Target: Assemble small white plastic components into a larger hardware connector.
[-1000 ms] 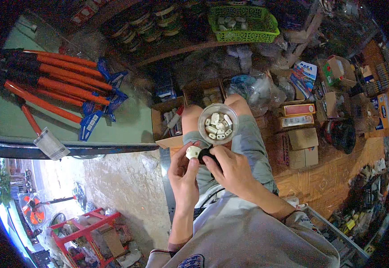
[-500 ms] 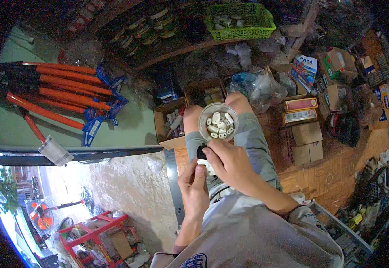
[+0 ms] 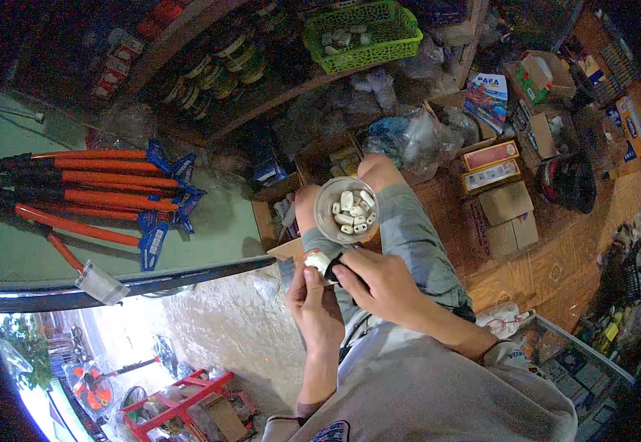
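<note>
My left hand [image 3: 314, 309] pinches a small white piece [image 3: 318, 261] between thumb and fingers in front of my lap. My right hand [image 3: 381, 283] is closed round a small black object [image 3: 334, 267] whose kind I cannot make out. The black object is against the right side of the white piece, and my fingers hide part of both. Just beyond my hands, a clear round tub [image 3: 318, 214] rests between my thighs. Inside it lie several small white pieces [image 3: 353, 214], some with dark holes in them.
At the left, orange-handled tools [image 3: 114, 178] with blue tags lie on a green tabletop [image 3: 210, 221]. A lime-green basket [image 3: 365, 62] stands on the shelf ahead. Cardboard boxes [image 3: 510, 214] and plastic bags [image 3: 424, 140] crowd the right front. A red frame [image 3: 180, 416] stands lower left.
The white piece has tilted in my left hand, and its end now points up and left. My right hand has turned, bringing the black object to its right side. The whole view has shifted slightly.
</note>
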Demonstrator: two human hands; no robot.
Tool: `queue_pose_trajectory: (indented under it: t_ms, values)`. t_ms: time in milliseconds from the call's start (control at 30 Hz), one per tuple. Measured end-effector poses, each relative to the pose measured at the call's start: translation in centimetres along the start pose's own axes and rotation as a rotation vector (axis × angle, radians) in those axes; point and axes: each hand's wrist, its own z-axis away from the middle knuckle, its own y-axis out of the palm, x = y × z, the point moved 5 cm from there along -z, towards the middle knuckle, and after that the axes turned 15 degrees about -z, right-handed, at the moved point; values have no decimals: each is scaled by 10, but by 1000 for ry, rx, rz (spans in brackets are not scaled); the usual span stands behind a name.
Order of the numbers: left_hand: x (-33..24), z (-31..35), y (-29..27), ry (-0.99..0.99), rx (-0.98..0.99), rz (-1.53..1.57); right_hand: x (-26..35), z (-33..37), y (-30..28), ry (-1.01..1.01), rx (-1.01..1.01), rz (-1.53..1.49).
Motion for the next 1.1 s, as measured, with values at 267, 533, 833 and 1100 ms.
queue_pose_trajectory:
  t_ms: [267, 533, 833, 1100]
  values:
    - [-7, 0, -1, 105, 20, 56, 13, -1, 3, -161, 42, 189]
    - [0, 0, -3, 28, 7, 77, 12, -2, 12, -56, -48, 193]
    - [0, 3, -10, 109, -27, -163, 2, -5, 14, 46, 18, 79]
    - [13, -8, -19, -25, -31, 69, -3, -2, 16, 49, 15, -90]
